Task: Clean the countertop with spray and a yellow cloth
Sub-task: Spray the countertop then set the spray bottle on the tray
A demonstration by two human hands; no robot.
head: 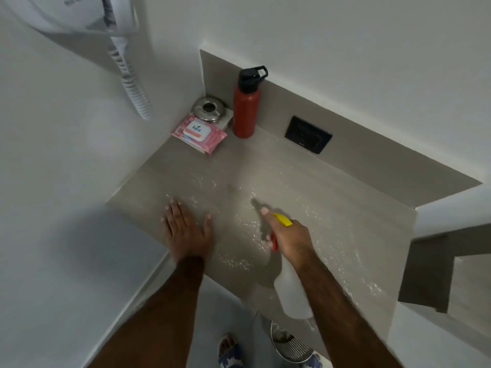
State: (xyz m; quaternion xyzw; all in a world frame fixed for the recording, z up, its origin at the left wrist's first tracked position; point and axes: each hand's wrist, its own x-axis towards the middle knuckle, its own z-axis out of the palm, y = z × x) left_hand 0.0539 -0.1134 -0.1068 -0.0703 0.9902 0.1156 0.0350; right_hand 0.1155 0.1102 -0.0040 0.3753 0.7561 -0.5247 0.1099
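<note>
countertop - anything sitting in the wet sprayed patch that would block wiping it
Nothing visible does, except the left hand lying flat at its edge. The red bottle and wipes pack stand back in the corner.

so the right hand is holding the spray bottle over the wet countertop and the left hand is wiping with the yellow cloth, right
Not quite. The right hand does hold the spray bottle over the droplet-speckled countertop, but the left hand holds no cloth: it lies flat and bare on the counter. The head view shows this; no yellow cloth is in view.
</note>
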